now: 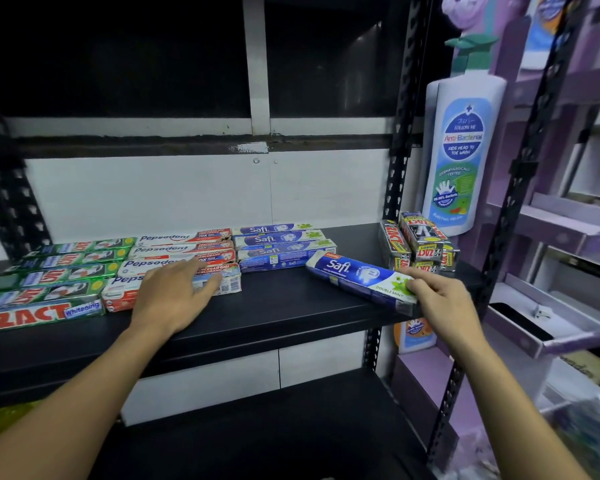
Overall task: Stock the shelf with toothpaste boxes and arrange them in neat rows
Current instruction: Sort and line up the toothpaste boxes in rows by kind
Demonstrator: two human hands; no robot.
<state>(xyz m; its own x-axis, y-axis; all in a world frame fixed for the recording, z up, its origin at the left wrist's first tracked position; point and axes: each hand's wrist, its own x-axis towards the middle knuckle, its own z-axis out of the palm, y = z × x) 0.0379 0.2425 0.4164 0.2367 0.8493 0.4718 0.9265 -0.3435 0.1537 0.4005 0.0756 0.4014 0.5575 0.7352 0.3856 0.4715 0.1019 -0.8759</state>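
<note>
Blue-and-white Safi toothpaste box [361, 277], askew right of centre, is pinched by my right hand [444, 299]; left hand [174, 296] lies flat on red Pepsodent boxes [174, 249]. I would lay it parallel, flush to the Safi row [278, 240].

Left hand [174, 296] hides much of a red-and-white Pepsodent cardboard box [120, 294]. Right hand [440, 296] covers a blue Safi cardboard box [354, 271] at one end.

Five green Zact boxes [56, 273], four Pepsodent [182, 250], four Safi [281, 241], some black Zact [421, 242].
</note>
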